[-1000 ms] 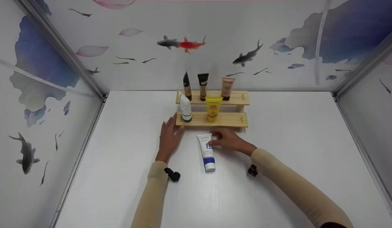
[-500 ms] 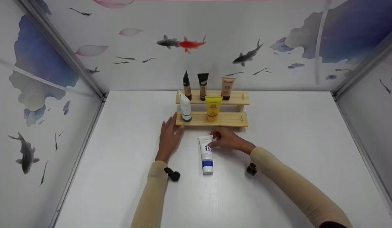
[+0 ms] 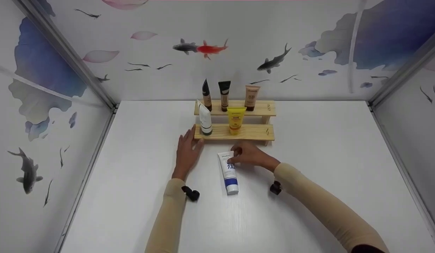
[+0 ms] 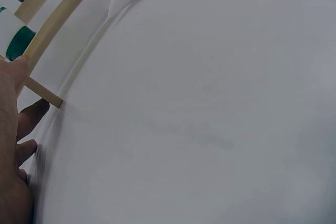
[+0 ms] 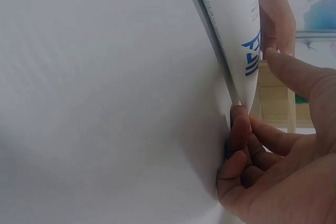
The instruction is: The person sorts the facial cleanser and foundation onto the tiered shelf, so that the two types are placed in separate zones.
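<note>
A white squeeze tube with a blue band (image 3: 229, 175) lies on the table in front of the two-tier wooden rack (image 3: 254, 131). My right hand (image 3: 250, 154) holds it near its flat end: the thumb lies on the printed face and the other fingers curl by the crimped edge, as the right wrist view of the tube (image 5: 233, 30) shows. My left hand (image 3: 188, 153) rests against the rack's left front corner, fingers extended. In the left wrist view its fingers (image 4: 32, 119) touch the rack's leg (image 4: 44, 92).
On the rack's lower step stand a white tube (image 3: 205, 119) and a yellow tube (image 3: 235, 121). The upper step carries two dark-topped tubes (image 3: 224, 95) and a beige tube (image 3: 251, 98). Printed wall panels (image 3: 150, 80) enclose the white table (image 3: 308, 140) at the back and sides.
The white and blue tube has slid slightly toward the person and its angle has shifted a little, with the right hand moving slightly left. The left hand stays at the rack.
</note>
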`<state>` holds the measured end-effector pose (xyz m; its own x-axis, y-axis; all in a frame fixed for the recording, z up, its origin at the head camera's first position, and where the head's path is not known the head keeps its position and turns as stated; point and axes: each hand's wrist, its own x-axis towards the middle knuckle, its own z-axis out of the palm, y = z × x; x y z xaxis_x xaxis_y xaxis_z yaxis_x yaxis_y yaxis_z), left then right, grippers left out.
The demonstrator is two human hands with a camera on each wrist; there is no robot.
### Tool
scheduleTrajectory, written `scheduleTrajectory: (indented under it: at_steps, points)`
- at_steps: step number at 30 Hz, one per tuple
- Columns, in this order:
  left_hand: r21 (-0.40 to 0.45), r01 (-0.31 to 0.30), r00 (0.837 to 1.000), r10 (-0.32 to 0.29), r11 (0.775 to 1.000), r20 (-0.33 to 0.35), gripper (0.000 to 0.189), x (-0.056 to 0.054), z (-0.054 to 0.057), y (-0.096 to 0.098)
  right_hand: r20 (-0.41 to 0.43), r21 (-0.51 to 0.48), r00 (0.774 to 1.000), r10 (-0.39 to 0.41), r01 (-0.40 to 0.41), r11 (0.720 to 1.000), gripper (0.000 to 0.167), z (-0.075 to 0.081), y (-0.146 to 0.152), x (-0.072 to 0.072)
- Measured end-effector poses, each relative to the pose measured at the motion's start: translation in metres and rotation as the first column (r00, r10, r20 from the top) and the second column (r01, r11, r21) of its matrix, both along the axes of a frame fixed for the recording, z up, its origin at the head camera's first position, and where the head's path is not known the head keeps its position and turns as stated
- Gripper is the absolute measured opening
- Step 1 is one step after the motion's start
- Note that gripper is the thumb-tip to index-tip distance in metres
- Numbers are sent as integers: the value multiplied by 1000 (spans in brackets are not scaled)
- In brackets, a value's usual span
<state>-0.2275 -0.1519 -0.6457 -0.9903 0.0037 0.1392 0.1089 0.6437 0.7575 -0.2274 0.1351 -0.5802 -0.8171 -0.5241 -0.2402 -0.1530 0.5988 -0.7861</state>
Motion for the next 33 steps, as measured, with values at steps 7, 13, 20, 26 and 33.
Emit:
scheduleTrajectory:
  at_steps: [7,13,20,26,33]
  points:
    - [10,-6,1000,5,1000,12,77,0,-2,-1,30,4,999,-12,12,1000,48,0,-1,0]
    - [-2,-7,1000,7,1000,6,75,0,-2,-2,100,-46,991,-86,91,995,44,2,2,-1]
    - [-14,-8,1000,8,1000,10,75,0,0,-1,235,-162,960,-152,193,968,40,4,4,5]
    - [-2,-12,999,12,1000,32,76,1,0,0,370,-285,912,-175,291,914,30,4,4,15]
    - [0,-14,999,14,1000,38,76,0,-1,-1,451,-347,874,-182,360,866,28,11,7,23]
